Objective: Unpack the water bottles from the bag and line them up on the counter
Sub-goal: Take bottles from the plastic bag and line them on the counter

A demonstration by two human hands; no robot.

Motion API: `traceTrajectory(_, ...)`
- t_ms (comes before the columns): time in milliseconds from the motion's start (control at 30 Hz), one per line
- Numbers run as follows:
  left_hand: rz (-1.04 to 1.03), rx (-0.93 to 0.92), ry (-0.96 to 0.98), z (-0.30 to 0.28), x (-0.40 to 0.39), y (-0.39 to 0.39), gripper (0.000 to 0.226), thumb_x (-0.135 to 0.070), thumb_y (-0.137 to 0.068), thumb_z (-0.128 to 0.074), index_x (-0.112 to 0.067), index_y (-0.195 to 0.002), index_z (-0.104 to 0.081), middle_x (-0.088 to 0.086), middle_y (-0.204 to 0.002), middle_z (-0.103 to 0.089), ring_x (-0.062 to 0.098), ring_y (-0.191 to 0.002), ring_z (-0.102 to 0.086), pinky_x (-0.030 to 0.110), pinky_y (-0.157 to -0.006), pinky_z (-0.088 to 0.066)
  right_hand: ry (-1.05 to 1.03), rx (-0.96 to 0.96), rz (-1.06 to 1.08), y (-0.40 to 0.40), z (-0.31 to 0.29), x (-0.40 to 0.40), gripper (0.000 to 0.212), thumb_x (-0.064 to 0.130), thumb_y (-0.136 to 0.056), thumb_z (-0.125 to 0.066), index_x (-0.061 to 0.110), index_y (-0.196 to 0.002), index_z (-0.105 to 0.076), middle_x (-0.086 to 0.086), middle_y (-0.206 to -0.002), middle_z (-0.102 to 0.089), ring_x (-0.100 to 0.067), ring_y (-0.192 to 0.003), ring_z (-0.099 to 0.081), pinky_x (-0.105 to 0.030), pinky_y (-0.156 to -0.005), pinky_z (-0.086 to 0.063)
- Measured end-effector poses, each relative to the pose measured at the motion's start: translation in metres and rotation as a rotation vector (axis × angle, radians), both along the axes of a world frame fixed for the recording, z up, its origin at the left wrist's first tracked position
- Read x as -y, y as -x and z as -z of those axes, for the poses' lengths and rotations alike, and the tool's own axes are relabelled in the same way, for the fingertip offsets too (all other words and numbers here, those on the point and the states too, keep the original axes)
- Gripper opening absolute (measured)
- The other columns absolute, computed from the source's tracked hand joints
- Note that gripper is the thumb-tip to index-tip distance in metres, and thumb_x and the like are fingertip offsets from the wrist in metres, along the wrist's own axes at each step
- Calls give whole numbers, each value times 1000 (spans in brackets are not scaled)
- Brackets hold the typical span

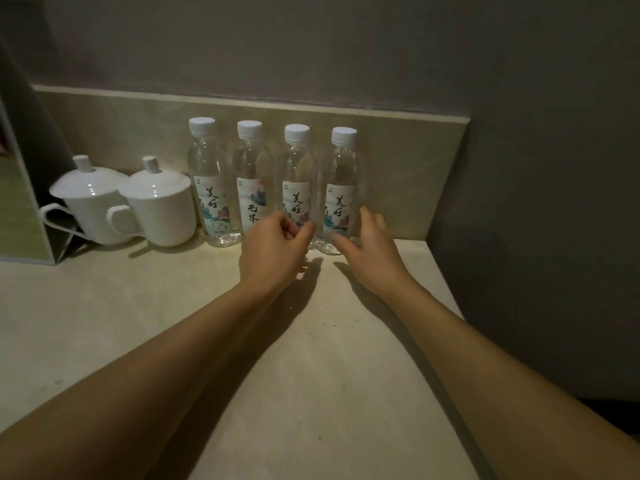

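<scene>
Now we nudge the rightmost water bottle (341,188) flush w/ its row, right hand (369,252) spread open against it, left hand (273,252) loosely curled, holding nothing.

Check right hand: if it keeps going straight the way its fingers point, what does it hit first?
Probably the rightmost bottle. The right hand reaches forward with fingers spread around that bottle's lower body; whether they already touch is unclear from this one view.

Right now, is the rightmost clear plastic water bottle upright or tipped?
Upright: the rightmost clear plastic water bottle stands on its base on the beige counter, white cap up, level with the three beside it.
</scene>
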State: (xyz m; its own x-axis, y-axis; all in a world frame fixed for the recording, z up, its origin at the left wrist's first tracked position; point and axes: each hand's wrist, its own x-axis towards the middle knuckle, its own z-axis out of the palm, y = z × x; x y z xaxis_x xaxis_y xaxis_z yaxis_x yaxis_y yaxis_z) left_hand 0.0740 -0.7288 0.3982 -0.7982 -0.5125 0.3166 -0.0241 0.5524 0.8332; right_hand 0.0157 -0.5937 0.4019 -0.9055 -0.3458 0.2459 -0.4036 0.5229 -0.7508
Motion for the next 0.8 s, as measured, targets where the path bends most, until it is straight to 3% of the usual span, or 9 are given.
traceTrajectory(100, 41, -9, -7, -9, -33, -12, 29, -45, -92, -59, -18, -84, -63, 1, -74, -72, 20, -68, -72, 48, -72, -60, 45, -4, 28, -11, -1, -27, 63, 38, -95, -57, 16, -149, -32, -6, -146, -42, -22, -129, -48, -38, -104, -43)
traceTrajectory(300, 140, 22, -127, -27, -131, -30, 21, -40, -95, -54, -21, -97, -62, 3, -91, -71, 23, -85, -70, 50, -83, -58, 239, 89, 136, -39, 1, -131, 45, 35, -96, -56, 19, -136, -49, 3, -116, -58, -8, -99, -57, -22, -80, -46)
traceTrajectory(400, 228, 60, -208, -37, -194, -41, 14, -36, -95, -56, -22, -93, -61, 8, -93, -71, 28, -86, -70, 44, -74, -60, 347, 101, 174, -56, 2, -200, 40, 32, -96, -56, 17, -132, -52, 15, -97, -57, 1, -89, -57, -13, -74, -45)
traceTrajectory(500, 317, 81, -157, -38, -256, -57, 20, -40, -92, -60, -22, -100, -63, 2, -95, -69, 21, -86, -69, 37, -66, -60, 411, 102, 211, -74, 8, -274, 35, 31, -94, -57, 15, -125, -57, 11, -98, -62, -12, -95, -66, -27, -84, -52)
traceTrajectory(633, 410, 139, -98, -31, -340, -69, 31, -46, -87, -65, -22, -106, -65, -1, -97, -69, 17, -86, -69, 31, -58, -59, 458, 141, 233, -89, 23, -359, 19, 25, -95, -58, 18, -112, -58, 8, -91, -64, -14, -81, -69, -28, -73, -50)
traceTrajectory(800, 509, 284, 10, -14, -437, -61, 34, -44, -88, -60, -16, -107, -64, 8, -101, -69, 28, -94, -67, 50, -84, -59, 475, 189, 299, -101, 45, -444, 9, 23, -94, -58, 21, -104, -57, 8, -89, -63, -11, -71, -68, -24, -67, -48)
